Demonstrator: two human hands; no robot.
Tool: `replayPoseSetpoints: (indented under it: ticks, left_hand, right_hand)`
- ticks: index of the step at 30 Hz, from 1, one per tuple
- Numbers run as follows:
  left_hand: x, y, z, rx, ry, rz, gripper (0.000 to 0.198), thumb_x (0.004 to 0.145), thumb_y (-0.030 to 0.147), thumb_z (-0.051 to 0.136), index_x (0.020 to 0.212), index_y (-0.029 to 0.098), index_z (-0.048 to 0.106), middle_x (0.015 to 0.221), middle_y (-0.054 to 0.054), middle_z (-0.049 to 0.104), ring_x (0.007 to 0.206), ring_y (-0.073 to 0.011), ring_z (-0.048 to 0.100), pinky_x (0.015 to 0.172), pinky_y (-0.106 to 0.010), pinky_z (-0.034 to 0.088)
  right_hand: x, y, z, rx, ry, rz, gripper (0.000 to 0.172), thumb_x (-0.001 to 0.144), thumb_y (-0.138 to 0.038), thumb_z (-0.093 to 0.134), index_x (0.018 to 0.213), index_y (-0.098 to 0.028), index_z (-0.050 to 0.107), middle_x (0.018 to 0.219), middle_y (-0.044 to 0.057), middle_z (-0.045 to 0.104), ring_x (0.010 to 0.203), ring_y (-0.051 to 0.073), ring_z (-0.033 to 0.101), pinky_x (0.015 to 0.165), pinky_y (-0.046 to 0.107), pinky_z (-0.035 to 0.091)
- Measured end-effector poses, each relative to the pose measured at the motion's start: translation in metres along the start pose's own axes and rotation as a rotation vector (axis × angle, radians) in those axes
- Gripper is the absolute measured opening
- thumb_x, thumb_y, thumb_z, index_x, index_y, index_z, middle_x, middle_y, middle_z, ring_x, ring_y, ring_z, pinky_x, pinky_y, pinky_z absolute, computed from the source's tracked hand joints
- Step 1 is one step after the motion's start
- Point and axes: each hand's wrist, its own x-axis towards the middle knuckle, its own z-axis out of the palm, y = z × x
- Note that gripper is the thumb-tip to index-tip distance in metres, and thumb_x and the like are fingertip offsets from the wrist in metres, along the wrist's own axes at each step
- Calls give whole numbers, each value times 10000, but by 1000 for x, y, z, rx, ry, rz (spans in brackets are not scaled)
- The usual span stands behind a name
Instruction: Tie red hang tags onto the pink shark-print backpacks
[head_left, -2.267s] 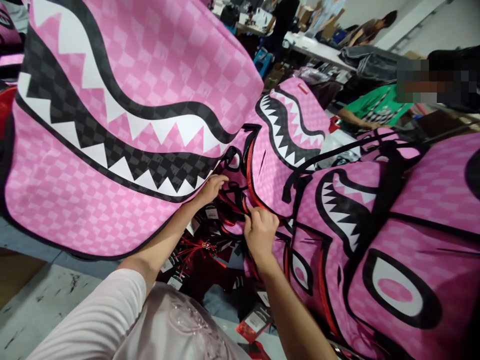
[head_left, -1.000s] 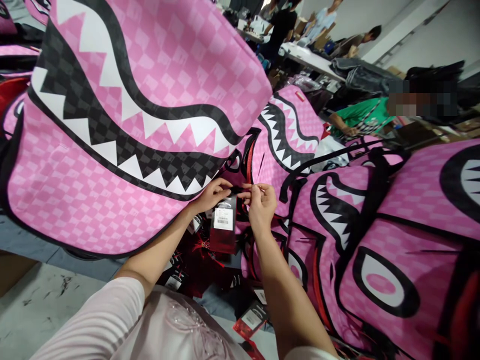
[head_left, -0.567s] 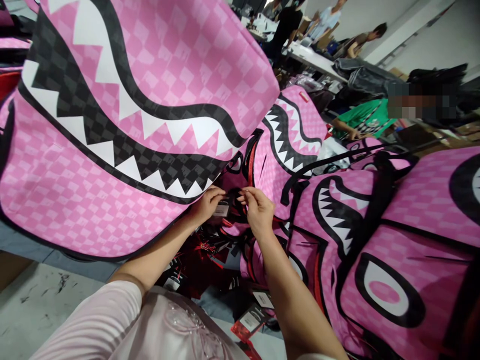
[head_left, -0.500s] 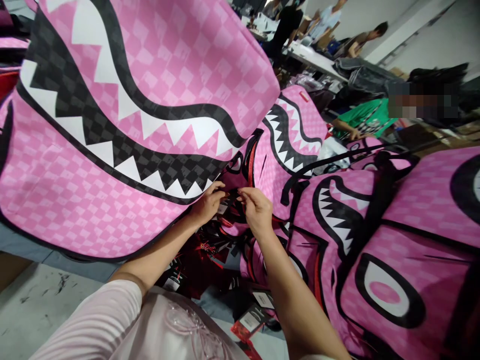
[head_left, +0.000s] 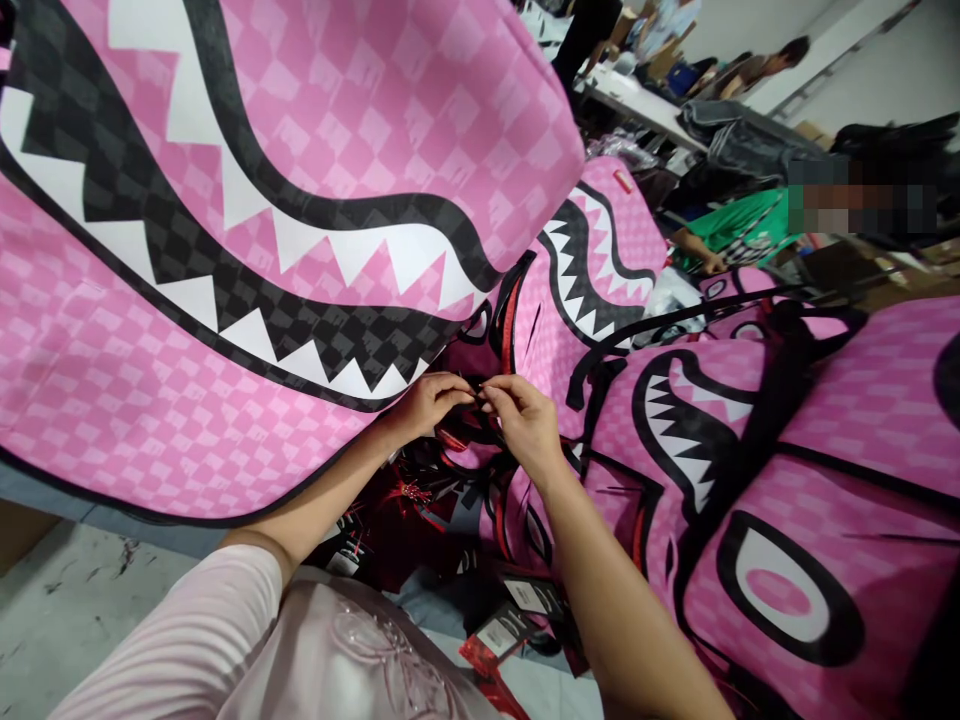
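Observation:
A large pink checkered bag [head_left: 187, 400] with a black-and-white shark-mouth print fills the left of the view, tilted. Just beyond its lower right edge, my left hand [head_left: 431, 402] and my right hand [head_left: 531, 418] meet, fingertips nearly touching. Both pinch at something small and dark, too small and shaded to make out. Behind my fingers stands another pink shark-print bag [head_left: 551, 360] with a red-edged opening. Below my hands lie a dark red heap with red strings [head_left: 411, 493] and several hang tags [head_left: 504, 632].
More pink bags crowd the right, one with a large eye print [head_left: 780, 590]. A black strap [head_left: 675, 318] arches between them. Further back are a person in a green shirt [head_left: 750, 230], dark piled goods [head_left: 739, 130] and a white table [head_left: 637, 100] with people behind.
My left hand has moved right, bringing its fingertips up to my right hand's. The view has shifted slightly, and the large bag appears bigger and nearer.

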Motion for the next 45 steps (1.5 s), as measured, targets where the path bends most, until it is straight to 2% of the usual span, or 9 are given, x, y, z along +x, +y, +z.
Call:
replayPoseSetpoints:
  ticks: [7, 13, 19, 22, 24, 29, 35, 41, 45]
  left_hand:
    - [-1, -10, -7, 112, -37, 24, 207, 863, 83, 536, 888, 155, 728, 850, -43, 704, 810, -140, 651, 776, -260, 518]
    - [-3, -8, -6, 190, -85, 55, 163, 881, 116, 561, 901, 155, 718, 867, -38, 698, 821, -136, 649, 747, -234, 487]
    - [-1, -5, -4, 350, -148, 3, 89, 874, 165, 586, 847, 162, 671, 826, -39, 671, 811, -159, 632, 726, -253, 453]
    - [-1, 5, -1, 465, -198, -63, 50, 852, 163, 599, 819, 159, 637, 757, -40, 652, 752, -173, 626, 635, -251, 421]
    - [0, 9, 0, 521, -242, -89, 51, 854, 199, 600, 838, 158, 625, 703, -32, 638, 671, -167, 610, 567, -248, 392]
    - [5, -2, -2, 581, -308, 91, 84, 849, 158, 582, 771, 133, 602, 773, -80, 671, 734, -181, 640, 647, -262, 463]
    - [-3, -13, 10, 566, -160, -31, 100, 843, 250, 594, 855, 151, 587, 870, -111, 682, 777, -229, 662, 589, -288, 469]
    - [-15, -18, 7, 354, -203, -135, 80, 790, 126, 599, 735, 176, 569, 807, -53, 680, 757, -196, 653, 594, -261, 442]
    - [-19, -12, 6, 107, -62, -245, 103, 819, 120, 534, 838, 163, 626, 858, -31, 690, 802, -165, 639, 670, -242, 455]
  right_hand:
    - [0, -8, -7, -422, -167, -322, 202, 922, -229, 451, 897, -190, 647, 845, 66, 654, 785, 187, 618, 735, 305, 488]
    - [-4, -5, -5, -560, -211, -319, 229, 942, -195, 407, 934, -185, 635, 860, 67, 625, 798, 178, 593, 709, 272, 448]
    - [-2, -9, -3, -852, -278, -404, 229, 877, -117, 421, 827, -177, 636, 727, 45, 552, 692, 175, 522, 628, 276, 359]
    - [-4, -10, -4, -860, -280, -528, 220, 856, -115, 426, 773, -172, 621, 674, 42, 532, 623, 174, 503, 605, 294, 344]
    - [-4, -2, -5, -801, -255, -605, 210, 874, -142, 424, 811, -171, 622, 667, 37, 542, 589, 172, 516, 586, 296, 351]
    - [9, 29, 0, -769, -188, -760, 199, 897, -199, 415, 770, -194, 568, 628, 31, 565, 520, 188, 553, 547, 321, 374]
    - [11, 27, 1, -771, -174, -745, 182, 908, -213, 400, 819, -208, 558, 696, 51, 644, 540, 209, 621, 525, 336, 433]
    - [11, 27, 3, -741, -173, -728, 228, 930, -261, 407, 801, -196, 582, 681, 56, 652, 515, 211, 611, 523, 339, 432]
    - [7, 13, 2, -668, -168, -588, 228, 932, -284, 410, 836, -193, 595, 741, 66, 675, 618, 218, 645, 581, 322, 454]
